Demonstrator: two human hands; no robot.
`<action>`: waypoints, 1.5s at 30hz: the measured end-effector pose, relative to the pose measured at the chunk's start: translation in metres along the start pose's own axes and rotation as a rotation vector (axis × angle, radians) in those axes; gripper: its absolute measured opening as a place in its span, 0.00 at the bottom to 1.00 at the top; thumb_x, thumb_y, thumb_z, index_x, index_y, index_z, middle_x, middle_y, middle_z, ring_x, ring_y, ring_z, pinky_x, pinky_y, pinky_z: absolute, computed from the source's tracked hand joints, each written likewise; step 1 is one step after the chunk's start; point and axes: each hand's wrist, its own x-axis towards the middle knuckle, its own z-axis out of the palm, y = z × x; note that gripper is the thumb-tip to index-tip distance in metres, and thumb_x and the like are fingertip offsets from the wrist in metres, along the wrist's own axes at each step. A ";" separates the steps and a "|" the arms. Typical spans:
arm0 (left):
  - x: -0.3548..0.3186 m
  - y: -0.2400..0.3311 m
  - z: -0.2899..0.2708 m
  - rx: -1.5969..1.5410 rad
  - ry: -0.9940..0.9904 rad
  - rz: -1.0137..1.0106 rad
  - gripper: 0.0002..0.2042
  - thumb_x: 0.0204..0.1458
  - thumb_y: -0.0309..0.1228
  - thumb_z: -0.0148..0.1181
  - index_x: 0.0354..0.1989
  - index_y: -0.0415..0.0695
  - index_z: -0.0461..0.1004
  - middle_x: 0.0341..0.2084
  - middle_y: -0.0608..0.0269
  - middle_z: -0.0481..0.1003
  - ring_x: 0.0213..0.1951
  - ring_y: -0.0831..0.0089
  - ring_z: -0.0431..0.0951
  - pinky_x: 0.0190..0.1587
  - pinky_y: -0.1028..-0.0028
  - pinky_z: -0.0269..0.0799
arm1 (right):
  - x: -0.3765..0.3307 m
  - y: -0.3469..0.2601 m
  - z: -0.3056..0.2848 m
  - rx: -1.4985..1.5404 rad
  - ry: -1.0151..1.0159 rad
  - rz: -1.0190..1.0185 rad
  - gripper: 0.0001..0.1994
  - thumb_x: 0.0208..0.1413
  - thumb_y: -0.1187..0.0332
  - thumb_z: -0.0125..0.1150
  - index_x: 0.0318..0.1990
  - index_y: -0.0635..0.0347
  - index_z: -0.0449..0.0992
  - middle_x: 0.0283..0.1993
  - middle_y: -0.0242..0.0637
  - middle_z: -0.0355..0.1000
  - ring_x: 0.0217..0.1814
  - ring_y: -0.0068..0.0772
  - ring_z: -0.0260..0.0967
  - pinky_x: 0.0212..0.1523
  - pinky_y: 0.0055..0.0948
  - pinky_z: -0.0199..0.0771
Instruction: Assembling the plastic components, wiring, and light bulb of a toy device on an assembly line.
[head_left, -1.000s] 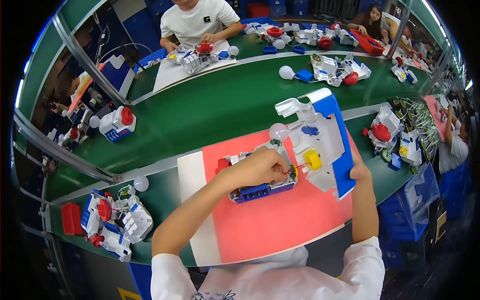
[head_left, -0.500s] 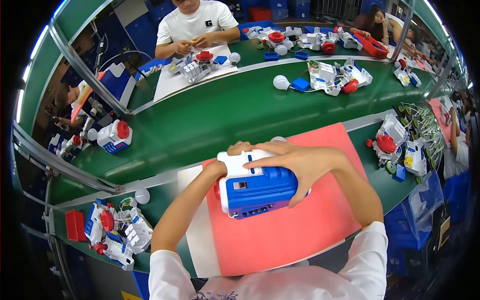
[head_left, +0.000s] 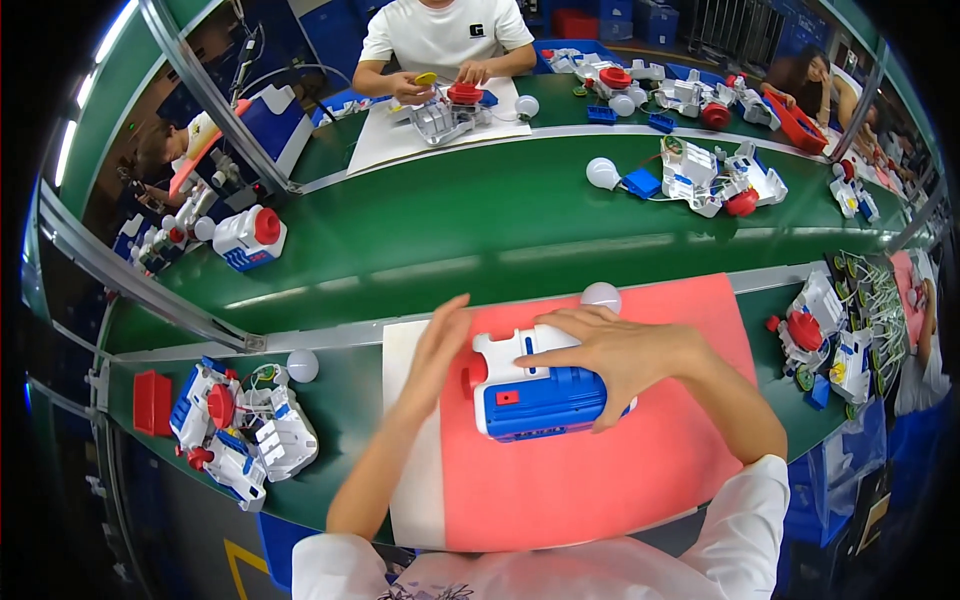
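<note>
A blue and white plastic lantern-like unit point(head_left: 545, 397) rests on a salmon-pink mat point(head_left: 680, 430). Part of a red round piece point(head_left: 472, 377) sticks out at its left end, and a small red patch shows on its blue face. My right hand point(head_left: 635, 355) is closed over the top and right end of the unit, thumb and fingers spread around it. Off to the unit's left, my left hand point(head_left: 437, 345) is raised with fingers stretched out, apart from it. Behind my right hand lies a white bulb point(head_left: 601, 297).
Opened housings with wires point(head_left: 245, 425) and a red bin point(head_left: 152, 403) lie left. More parts point(head_left: 820, 330) and wired green pieces point(head_left: 868, 310) lie right. Across the green belt point(head_left: 430, 225) a co-worker point(head_left: 445, 50) handles a similar unit. A finished-looking housing point(head_left: 250, 238) stands at left.
My left hand has come off the unit and moved away to its left. The unit now sits flatter on the mat under my right hand. The whole view has shifted.
</note>
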 end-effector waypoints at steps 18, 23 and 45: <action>-0.082 0.003 0.028 0.119 -0.112 0.190 0.49 0.38 0.27 0.78 0.70 0.43 0.54 0.59 0.53 0.68 0.59 0.61 0.71 0.62 0.64 0.67 | -0.048 -0.045 0.130 1.099 0.966 0.359 0.47 0.46 0.65 0.77 0.70 0.64 0.52 0.63 0.44 0.64 0.67 0.36 0.62 0.65 0.36 0.65; -0.122 0.026 0.040 0.452 -0.217 0.211 0.44 0.27 0.40 0.84 0.57 0.40 0.68 0.44 0.53 0.77 0.47 0.60 0.79 0.52 0.64 0.74 | -0.054 -0.070 0.166 1.040 1.164 0.174 0.52 0.29 0.65 0.84 0.66 0.63 0.60 0.65 0.43 0.64 0.67 0.39 0.63 0.65 0.39 0.64; -0.063 0.064 0.026 0.885 -0.115 0.547 0.48 0.26 0.50 0.82 0.55 0.31 0.70 0.39 0.40 0.79 0.42 0.49 0.82 0.47 0.61 0.76 | 0.017 -0.103 0.061 0.636 1.267 0.352 0.46 0.31 0.54 0.84 0.60 0.67 0.69 0.52 0.51 0.76 0.55 0.44 0.76 0.55 0.37 0.74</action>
